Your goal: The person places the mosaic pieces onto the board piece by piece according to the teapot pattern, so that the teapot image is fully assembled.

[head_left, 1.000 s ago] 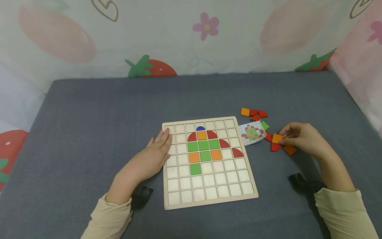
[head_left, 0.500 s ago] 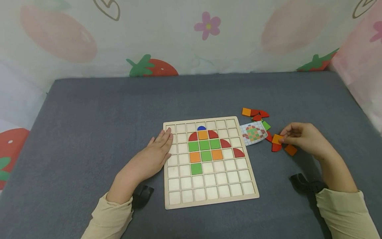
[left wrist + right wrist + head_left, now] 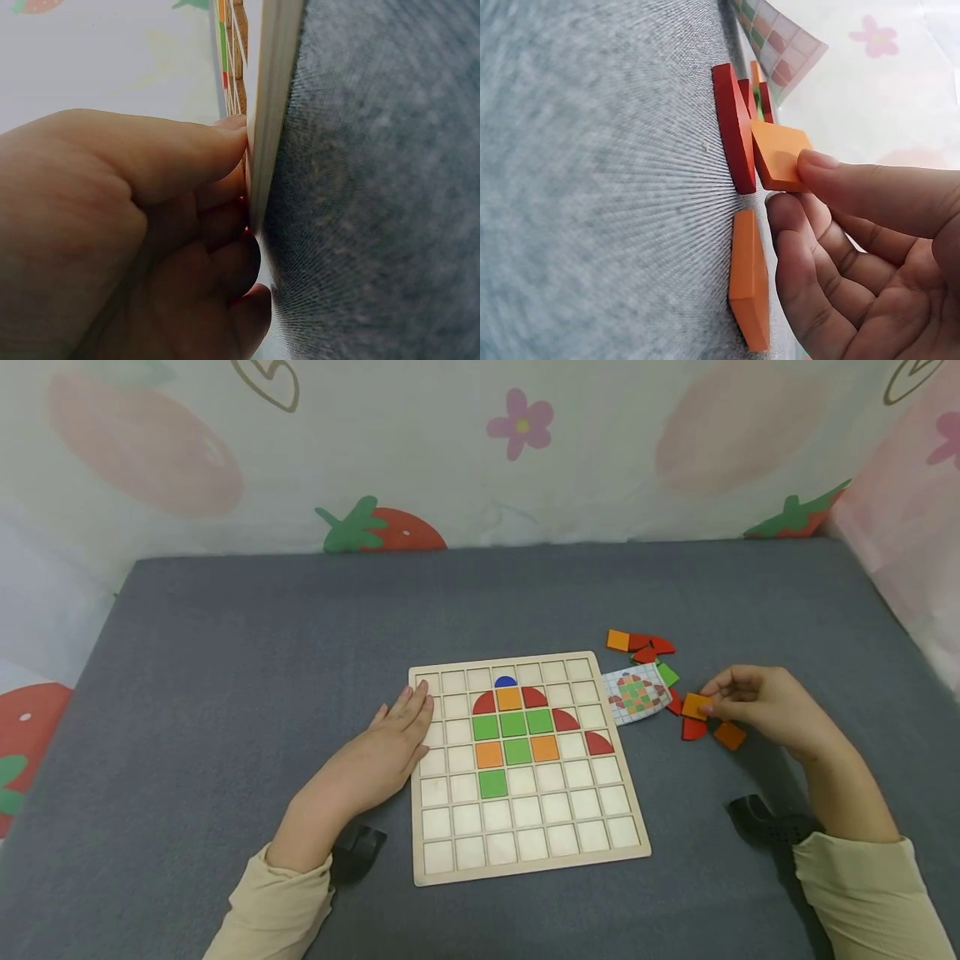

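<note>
My left hand [image 3: 378, 760] lies flat with straight fingers on the left edge of a wooden grid board [image 3: 532, 857]. Several green, orange, red and blue tiles sit in the board's cells. Off to the right, my right hand [image 3: 761, 706] pinches an orange square tile [image 3: 780, 156] between thumb and fingers. The held tile is raised beside a red quarter-round tile [image 3: 735, 131] on the cloth. Another orange square tile [image 3: 748, 281] lies just below the fingers in the right wrist view.
A pattern card [image 3: 637, 695] sticks out from the board's right side, its edge curled up. Behind it lie loose red tiles [image 3: 651, 645], an orange tile [image 3: 618, 640] and a green tile [image 3: 667, 674]. Grey cloth [image 3: 262, 652] covers the table.
The right hand keeps hold of the orange tile, which has risen and tilted slightly. The left hand stays on the board's edge.
</note>
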### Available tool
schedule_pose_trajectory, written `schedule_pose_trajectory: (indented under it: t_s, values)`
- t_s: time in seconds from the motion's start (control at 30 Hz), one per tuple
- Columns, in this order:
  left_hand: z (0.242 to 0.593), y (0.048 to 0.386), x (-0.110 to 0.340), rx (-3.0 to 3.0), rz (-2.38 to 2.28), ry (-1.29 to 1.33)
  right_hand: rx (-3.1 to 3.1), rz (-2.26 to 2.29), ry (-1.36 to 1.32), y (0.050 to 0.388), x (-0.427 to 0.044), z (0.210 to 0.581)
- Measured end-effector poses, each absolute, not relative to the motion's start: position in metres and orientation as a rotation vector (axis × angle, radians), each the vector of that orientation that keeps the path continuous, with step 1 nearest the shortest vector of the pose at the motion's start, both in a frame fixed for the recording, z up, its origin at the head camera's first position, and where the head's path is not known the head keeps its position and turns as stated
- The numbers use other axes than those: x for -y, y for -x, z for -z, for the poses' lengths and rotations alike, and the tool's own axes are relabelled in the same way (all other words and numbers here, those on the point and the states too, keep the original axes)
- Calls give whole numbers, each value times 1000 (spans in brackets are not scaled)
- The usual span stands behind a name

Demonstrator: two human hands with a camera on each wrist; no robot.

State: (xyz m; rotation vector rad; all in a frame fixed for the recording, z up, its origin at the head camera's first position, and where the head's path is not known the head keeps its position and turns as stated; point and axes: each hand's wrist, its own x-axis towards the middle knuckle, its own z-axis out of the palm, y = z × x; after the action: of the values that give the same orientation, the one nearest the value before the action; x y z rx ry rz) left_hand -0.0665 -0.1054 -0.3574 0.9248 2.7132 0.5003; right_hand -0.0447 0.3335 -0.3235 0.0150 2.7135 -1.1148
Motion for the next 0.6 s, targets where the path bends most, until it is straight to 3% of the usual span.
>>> schedule_pose_trajectory:
  t_s: [0.6]
  values:
    - [357,66,105,-2708,-489,-918,-2755,1165,-25,42,-331,316]
